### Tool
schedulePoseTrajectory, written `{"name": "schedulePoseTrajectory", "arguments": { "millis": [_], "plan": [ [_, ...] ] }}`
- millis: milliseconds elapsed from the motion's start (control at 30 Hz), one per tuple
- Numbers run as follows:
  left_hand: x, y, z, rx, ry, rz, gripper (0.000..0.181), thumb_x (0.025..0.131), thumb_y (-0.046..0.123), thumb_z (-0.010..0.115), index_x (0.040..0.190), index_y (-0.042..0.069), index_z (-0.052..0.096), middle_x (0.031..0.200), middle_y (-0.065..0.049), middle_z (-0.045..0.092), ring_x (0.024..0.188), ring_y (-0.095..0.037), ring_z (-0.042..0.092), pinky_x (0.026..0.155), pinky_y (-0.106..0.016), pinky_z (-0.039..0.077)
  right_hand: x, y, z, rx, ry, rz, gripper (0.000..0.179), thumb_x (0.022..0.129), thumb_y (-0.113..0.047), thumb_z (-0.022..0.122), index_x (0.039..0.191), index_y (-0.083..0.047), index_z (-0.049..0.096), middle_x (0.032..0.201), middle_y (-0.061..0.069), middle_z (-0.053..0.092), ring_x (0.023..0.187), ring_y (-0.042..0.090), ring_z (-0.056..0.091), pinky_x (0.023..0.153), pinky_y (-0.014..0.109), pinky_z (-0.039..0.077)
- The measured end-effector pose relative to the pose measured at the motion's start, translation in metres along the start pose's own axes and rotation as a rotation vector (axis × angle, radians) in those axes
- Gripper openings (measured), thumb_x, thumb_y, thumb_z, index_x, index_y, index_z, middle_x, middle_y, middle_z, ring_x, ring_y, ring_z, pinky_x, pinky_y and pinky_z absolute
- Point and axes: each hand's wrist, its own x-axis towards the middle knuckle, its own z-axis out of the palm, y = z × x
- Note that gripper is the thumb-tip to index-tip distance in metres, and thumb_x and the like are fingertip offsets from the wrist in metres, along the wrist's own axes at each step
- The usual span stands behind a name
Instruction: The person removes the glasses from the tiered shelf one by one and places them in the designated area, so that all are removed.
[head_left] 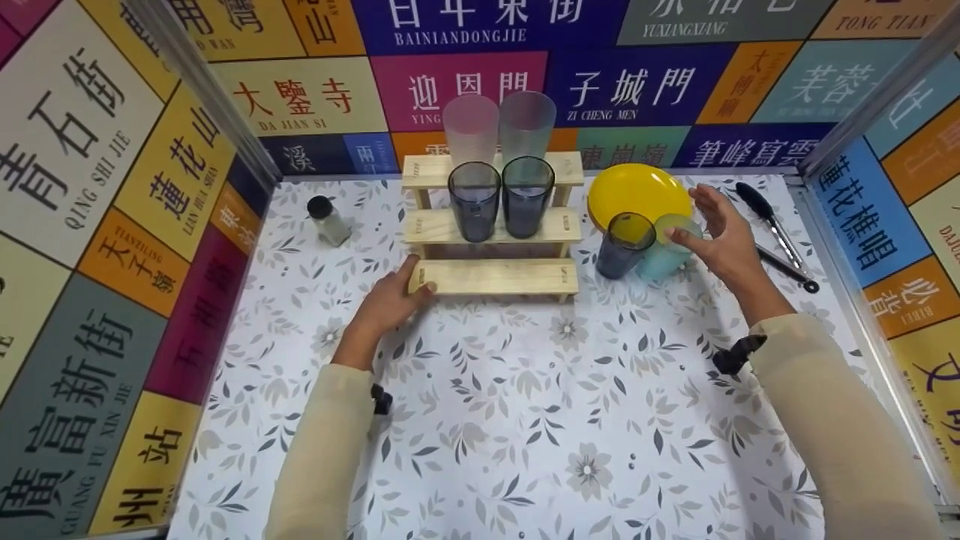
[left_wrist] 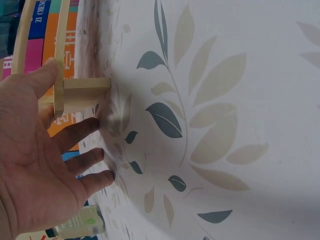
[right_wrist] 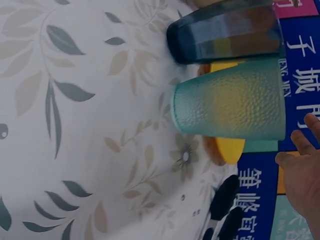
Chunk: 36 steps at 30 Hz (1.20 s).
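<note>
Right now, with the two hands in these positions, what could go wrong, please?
First, the left hand pinches the end of the wooden rack; a tug there might topple the four cups on its upper steps. Second, the turquoise cup stands close beside a dark cup, so the right hand, which has no grip on it yet, might knock one into the other while closing.

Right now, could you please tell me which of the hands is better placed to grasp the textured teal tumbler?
Probably the right hand: it is beside the textured teal tumbler and holds nothing. The left hand grips the three-tier wooden rack, farther away.
</note>
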Motion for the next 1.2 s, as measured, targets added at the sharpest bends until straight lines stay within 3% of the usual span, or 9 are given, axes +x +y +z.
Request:
{"name": "schedulePoseTrajectory", "arguments": {
  "millis": [367,833,1200],
  "plan": [
    [0.0,-0.002,0.002,-0.02,0.015,0.006,0.077,0.112,0.059,0.056,0.176,0.025,0.028,0.165,-0.031,0.052,0.149,-0.056,0.052,0.123,-0.07,0.042,0.009,-0.042,0.033,-0.068,0.005,-0.084,0.096,0.097,-0.038,0.088,0.175,-0.023,0.033,0.179,0.004,0.04,0.168,0.025,0.035,0.141,0.044,0.019],
    [0.0,0.0,0.001,-0.029,0.032,0.022,0.078,0.112,0.057,0.057,0.176,0.023,0.028,0.161,-0.035,0.053,0.146,-0.058,0.055,0.121,-0.071,0.044,0.022,-0.083,0.086,0.052,-0.064,-0.166,0.097,0.092,-0.033,0.093,0.173,-0.021,0.04,0.175,0.004,0.047,0.166,0.024,0.04,0.138,0.047,0.028],
    [-0.002,0.0,0.0,-0.02,0.0,-0.017,0.086,0.113,0.062,0.052,0.18,0.021,0.017,0.173,-0.032,0.04,0.159,-0.057,0.04,0.128,-0.07,0.035,0.031,-0.1,0.13,0.135,-0.164,-0.22,0.105,0.089,-0.039,0.095,0.173,-0.014,0.037,0.174,0.009,0.047,0.163,0.029,0.044,0.138,0.051,0.029]
  ]
}}
